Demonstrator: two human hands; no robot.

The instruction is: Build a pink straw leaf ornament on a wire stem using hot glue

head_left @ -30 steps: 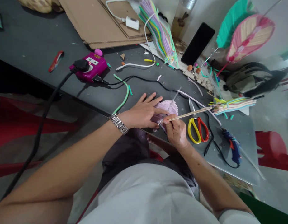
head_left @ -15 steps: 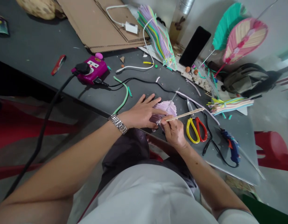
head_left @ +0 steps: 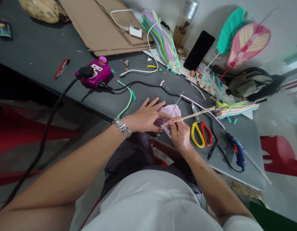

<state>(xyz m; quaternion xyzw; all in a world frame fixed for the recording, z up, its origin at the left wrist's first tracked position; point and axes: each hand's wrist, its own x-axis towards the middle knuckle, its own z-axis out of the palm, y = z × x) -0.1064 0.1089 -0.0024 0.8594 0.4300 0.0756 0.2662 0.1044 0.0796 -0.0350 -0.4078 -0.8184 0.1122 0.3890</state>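
A lilac leaf shape point(head_left: 174, 110) of ribbed, pipe-cleaner-like strips lies near the table's front edge, with a thin stem pointing away from me. Flat across its left part rests my left hand point(head_left: 146, 116), fingers spread, holding it down. My right hand point(head_left: 180, 134) is closed around a thin pale wooden stick point(head_left: 198, 113), which slants up to the right. The stick's lower tip is by the leaf near my left fingers; exactly what it touches is hard to make out. Scissors point(head_left: 197, 134) with one yellow and one red handle lie just right of my right hand.
A blue glue gun point(head_left: 237, 152) lies at the right with its black cord. Left stands a purple power socket point(head_left: 95, 72). Behind are cardboard point(head_left: 107, 32), a bundle of pastel pipe cleaners point(head_left: 160, 40), a phone point(head_left: 199, 49) and finished green and pink leaf shapes point(head_left: 249, 45).
The stick has swung slightly, its far end shifting right and a little upward, as my right hand turned a little. My left hand and the leaf stay put; the view shifted slightly.
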